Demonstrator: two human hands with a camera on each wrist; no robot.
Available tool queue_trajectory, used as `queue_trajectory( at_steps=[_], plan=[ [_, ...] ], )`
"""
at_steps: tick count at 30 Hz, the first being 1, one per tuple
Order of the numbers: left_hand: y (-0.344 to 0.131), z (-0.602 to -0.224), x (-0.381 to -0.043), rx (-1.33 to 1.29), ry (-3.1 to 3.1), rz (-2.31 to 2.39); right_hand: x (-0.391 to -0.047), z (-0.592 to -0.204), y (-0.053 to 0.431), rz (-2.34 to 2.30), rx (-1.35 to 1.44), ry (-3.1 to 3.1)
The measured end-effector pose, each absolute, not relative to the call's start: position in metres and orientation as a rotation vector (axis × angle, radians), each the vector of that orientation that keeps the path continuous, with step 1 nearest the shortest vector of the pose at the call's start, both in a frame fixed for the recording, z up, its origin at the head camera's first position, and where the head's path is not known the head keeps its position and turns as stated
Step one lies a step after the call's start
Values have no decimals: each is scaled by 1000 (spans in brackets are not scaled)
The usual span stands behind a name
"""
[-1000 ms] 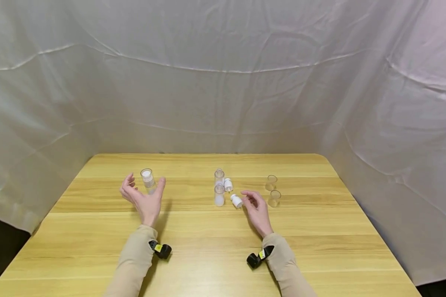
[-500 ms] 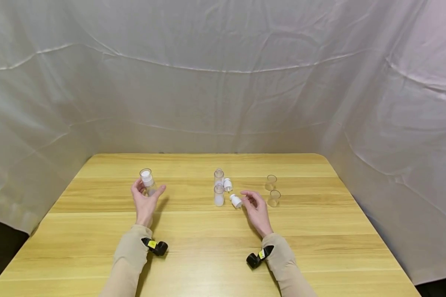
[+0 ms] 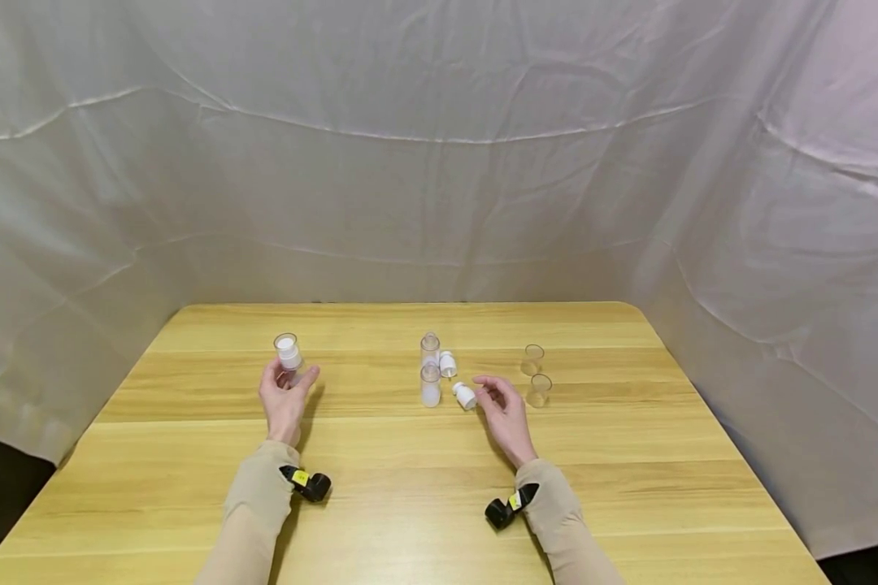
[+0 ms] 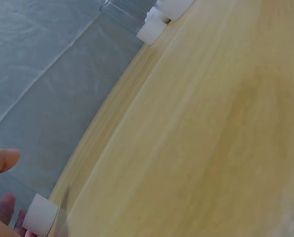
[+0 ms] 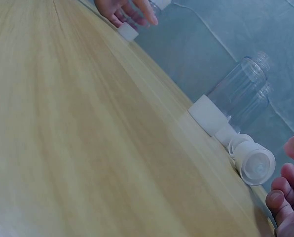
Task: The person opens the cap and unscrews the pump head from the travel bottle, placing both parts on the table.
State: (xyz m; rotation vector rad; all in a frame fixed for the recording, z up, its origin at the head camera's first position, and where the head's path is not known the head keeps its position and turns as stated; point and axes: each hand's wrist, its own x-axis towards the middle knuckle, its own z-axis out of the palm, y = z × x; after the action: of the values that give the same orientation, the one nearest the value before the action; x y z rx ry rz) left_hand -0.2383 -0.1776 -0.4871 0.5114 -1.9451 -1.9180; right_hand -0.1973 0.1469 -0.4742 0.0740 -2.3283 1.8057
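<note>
Loosely, the left hand (image 3: 284,404) brackets the capped bottle (image 3: 289,354), well left of the nearer uncapped bottle (image 3: 430,393), seemingly curved to fit its upright body, contact unclear; right of that landmark, the right hand (image 3: 508,416), fingers half-curled, empty, hangs beside a white pump (image 3: 464,396).

Head view: aimed forward and down from above near side of counter (image 3: 402,504); both hands framed from farther off, pale drape (image 3: 439,203) behind.
Left wrist camera (image 3: 315,487): carried low, close over counter, scene rolled steeply; left hand (image 3: 282,406) cropped at lower left.
Right wrist camera (image 3: 497,513): likewise low, rolled opposite way; right hand (image 3: 508,418) cropped at lower right.
Left hand and clear bottles (image 3: 430,387) shared by all three views; right hand by head and right wrist.
</note>
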Motion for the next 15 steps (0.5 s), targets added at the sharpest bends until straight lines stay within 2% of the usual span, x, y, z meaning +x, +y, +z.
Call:
queue_trajectory(
  at_steps=[15],
  plan=[
    [-171, -486, -235, 438, -1915, -1889, -196, -473, 147, 1812, 71, -2330]
  ],
)
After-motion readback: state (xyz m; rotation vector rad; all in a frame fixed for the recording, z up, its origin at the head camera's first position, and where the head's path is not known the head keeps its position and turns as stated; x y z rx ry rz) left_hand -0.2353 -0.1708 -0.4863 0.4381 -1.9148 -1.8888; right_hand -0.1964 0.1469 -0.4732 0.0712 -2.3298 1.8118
